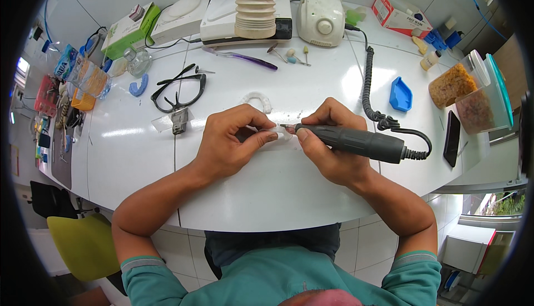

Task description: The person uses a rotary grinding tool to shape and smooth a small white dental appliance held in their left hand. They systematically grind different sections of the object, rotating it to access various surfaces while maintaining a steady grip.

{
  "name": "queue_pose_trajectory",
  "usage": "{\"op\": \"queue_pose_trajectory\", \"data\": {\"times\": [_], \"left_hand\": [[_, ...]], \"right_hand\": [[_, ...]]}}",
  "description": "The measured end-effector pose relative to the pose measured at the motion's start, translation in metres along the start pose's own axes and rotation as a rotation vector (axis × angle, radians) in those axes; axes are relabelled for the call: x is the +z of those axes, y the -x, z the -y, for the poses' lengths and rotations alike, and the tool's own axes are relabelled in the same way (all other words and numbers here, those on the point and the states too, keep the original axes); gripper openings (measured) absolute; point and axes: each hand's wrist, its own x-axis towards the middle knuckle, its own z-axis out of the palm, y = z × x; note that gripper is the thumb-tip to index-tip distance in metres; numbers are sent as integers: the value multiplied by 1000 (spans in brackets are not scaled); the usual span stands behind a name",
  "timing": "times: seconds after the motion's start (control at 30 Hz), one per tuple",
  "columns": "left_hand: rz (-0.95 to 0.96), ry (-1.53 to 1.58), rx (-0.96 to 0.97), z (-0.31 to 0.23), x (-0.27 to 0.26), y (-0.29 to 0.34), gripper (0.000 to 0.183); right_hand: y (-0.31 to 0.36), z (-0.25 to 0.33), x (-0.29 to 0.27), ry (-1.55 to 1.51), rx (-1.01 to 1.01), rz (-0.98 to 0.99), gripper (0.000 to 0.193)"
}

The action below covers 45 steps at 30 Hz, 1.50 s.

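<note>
My left hand (225, 139) pinches a small translucent whitish dental piece (280, 135) between thumb and fingertips, just above the table. The fingers partly cover it, so its full shape is hidden. In my right hand (334, 145) lies a black rotary handpiece (364, 141), gripped like a pen, its narrow tip pointing left at the dental piece. Whether the tip touches the piece, I cannot tell. Just beyond my hands a clear U-shaped dental arch (267, 103) rests on the white table (245, 195), with small dark specks nearby.
A coiled cord (368, 83) links the handpiece to a white control box (321, 20). Black-framed glasses (163, 99), a purple-handled tool (250, 59), several burs (291, 56) and a ribbed hose (256, 6) lie beyond. Rightward are a blue tray (400, 95), a phone (452, 138) and plastic containers (483, 106).
</note>
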Motion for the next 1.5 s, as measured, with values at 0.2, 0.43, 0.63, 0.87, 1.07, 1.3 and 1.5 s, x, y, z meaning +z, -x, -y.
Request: {"op": "queue_pose_trajectory", "data": {"times": [0.2, 0.43, 0.63, 0.87, 1.07, 1.3, 1.5], "left_hand": [[19, 4, -20, -2, -1, 0, 13], [1, 23, 4, 1, 0, 0, 12], [-7, 13, 3, -2, 1, -1, 12], [9, -5, 10, 0, 0, 0, 14], [-19, 46, -76, -2, 2, 0, 12], [-6, 27, -13, 1, 0, 1, 14], [-3, 40, -6, 1, 1, 1, 14]], "right_hand": [[0, -1, 0, 11, -15, 1, 19], [0, 1, 0, 26, 12, 15, 19], [1, -2, 3, 14, 15, -32, 18], [-2, 13, -7, 41, 146, 113, 15], [-2, 6, -1, 2, 63, 6, 19], [-3, 5, -2, 4, 72, 21, 19], [-3, 4, -2, -15, 90, 28, 19]]}}
